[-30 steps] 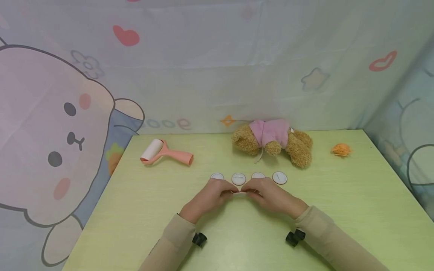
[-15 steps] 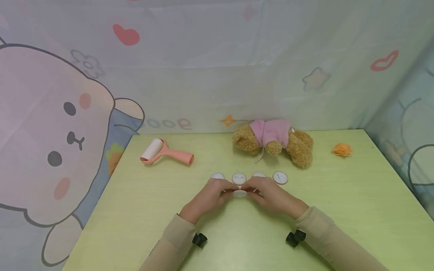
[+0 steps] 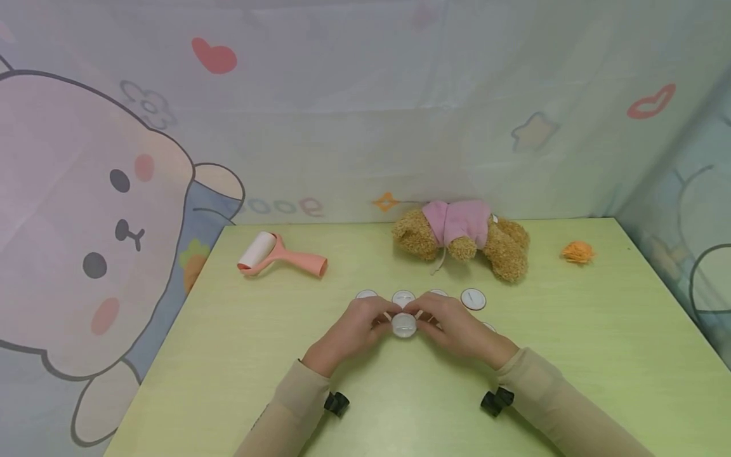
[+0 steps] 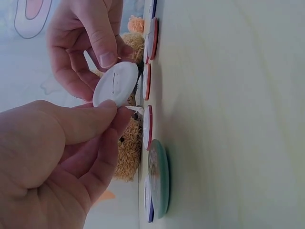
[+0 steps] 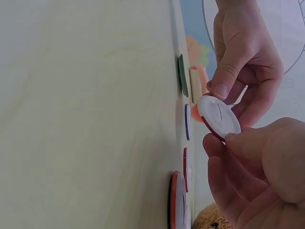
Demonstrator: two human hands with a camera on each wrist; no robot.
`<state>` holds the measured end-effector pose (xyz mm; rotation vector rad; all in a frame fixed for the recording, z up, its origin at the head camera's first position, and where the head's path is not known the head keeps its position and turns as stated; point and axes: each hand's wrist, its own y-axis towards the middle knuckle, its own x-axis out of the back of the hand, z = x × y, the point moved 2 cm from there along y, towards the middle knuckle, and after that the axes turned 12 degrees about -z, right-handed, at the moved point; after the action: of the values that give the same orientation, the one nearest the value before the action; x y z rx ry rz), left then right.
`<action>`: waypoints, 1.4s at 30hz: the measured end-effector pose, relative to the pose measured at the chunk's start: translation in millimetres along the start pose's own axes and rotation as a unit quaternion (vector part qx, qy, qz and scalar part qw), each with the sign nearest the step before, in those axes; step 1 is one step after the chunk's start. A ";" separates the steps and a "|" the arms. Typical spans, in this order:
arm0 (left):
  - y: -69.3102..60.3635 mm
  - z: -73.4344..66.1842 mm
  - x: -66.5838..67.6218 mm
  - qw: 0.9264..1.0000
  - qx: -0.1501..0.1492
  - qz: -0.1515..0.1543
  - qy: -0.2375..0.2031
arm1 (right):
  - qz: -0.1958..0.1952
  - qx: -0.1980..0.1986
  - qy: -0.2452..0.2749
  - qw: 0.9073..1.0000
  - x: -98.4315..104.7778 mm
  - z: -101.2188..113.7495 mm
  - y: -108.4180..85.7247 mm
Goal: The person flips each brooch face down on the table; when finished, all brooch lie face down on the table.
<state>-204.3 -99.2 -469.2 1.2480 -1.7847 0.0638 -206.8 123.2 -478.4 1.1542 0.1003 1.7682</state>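
Both hands hold one round pin-back badge (image 3: 404,325) above the table. Its white back, with a thin pin across it, faces the head camera, and a red rim shows in the right wrist view. My left hand (image 3: 355,329) pinches one edge between thumb and fingers; my right hand (image 3: 457,327) pinches the opposite edge. Beyond the hands lies a row of badges, pin side up, among them one badge (image 3: 473,299) at the right end. A green-rimmed badge (image 4: 159,179) lies near my left hand in the left wrist view. The hands partly cover several badges in the head view.
A pink-handled lint roller (image 3: 285,255) lies at the back left of the green table (image 3: 228,355). At the back, a teddy bear (image 3: 459,235) in a pink top lies on its side. An orange tuft (image 3: 578,252) sits at the back right. A printed cloth (image 3: 354,127) hangs behind.
The held badge has tipped from nearly edge-on to showing its white back to the head camera. Both hands stay in about the same place, still pinching it.
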 end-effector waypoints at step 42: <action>0.0 3.4 -2.0 0.999 0.027 0.046 0.008 | 0.021 -0.012 0.024 0.999 -8.9 -0.4 -0.9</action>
<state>-206.3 -99.6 -472.6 1.1992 -1.8373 0.1746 -205.9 117.2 -484.8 1.1051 0.0831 1.8298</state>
